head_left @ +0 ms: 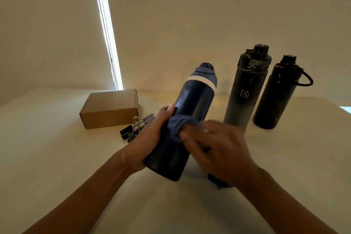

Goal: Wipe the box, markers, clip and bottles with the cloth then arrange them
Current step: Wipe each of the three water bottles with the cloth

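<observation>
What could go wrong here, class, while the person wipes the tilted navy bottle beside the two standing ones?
1. The left hand alone grips the navy bottle, held tilted above the table; it might slip.
2. The right hand, rubbing with the blue cloth, works close to the upright grey bottle and could knock it into the black bottle.

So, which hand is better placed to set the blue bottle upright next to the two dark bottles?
Left hand: it grips the blue bottle. The right hand holds the cloth.
</observation>
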Available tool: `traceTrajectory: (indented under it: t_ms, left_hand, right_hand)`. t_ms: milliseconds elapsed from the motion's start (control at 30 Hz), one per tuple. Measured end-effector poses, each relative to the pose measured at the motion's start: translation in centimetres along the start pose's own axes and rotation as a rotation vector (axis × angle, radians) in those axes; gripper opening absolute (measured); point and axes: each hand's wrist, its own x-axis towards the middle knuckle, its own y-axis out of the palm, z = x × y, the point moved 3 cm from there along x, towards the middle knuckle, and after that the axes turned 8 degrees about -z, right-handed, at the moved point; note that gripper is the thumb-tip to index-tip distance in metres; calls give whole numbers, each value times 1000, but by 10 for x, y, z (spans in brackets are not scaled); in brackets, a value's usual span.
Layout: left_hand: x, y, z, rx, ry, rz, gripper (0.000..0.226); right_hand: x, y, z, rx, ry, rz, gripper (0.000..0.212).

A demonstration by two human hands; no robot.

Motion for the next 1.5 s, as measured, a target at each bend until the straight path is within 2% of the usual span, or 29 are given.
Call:
traceTrajectory:
  t_ms: [67,133,233,333,467,533,600,667,733,833,1033,1100,1200,1267,1400,1500]
  left_hand:
    - [6,-5,0,-12,-9,7,55]
    - [4,-10,-5,-7,-5,-44,52]
    - [6,-11,-5,-14,-22,-90,52]
    - [5,-11,-1,-35,-79,-99,64]
    - [7,-8,-2,-28,-135,-50,66]
    - [12,-6,-1,49,-117,-4,66]
    - [3,3,0,161,-71,71,56]
    - [-6,9,1,215,-22,94,43]
    - [-9,14,0,229,-3,101,36]
    - [-7,11,-1,216,-23,56,41]
    - [0,-3,-2,80,-13,-114,63]
    - [3,-4,-3,58,-3,-154,64]
    - [1,-1,-2,62,34,-151,58]
    - [-2,-1,-1,25,31,-171,54]
    - [-1,-7,-5,-186,-82,-290,51]
    - [3,-12,-8,-229,-48,-354,45]
  right_hand:
    - [-3,11,24,14,-122,157,20]
    - [-6,16,38,9,-196,224,22]
    - [-8,17,42,-4,-242,240,29]
    - [-9,15,37,-18,-267,191,23]
    - [-4,4,11,-59,-123,7,23]
    - [-1,-6,-11,-87,14,-128,25]
    - [-1,-16,-31,-100,170,-225,29]
    - [-1,-22,-43,-90,314,-257,31]
    - [-1,-20,-47,-94,374,-243,28]
    - [0,-8,-35,-77,276,-149,15]
    - [-7,15,9,41,-32,119,25]
    - [-8,18,6,18,-42,72,28]
    - [-8,16,-13,3,122,-83,32]
    - [-8,13,-16,37,157,-39,33]
    - [-7,17,11,99,-22,126,28]
    - [-6,16,20,96,-102,152,38]
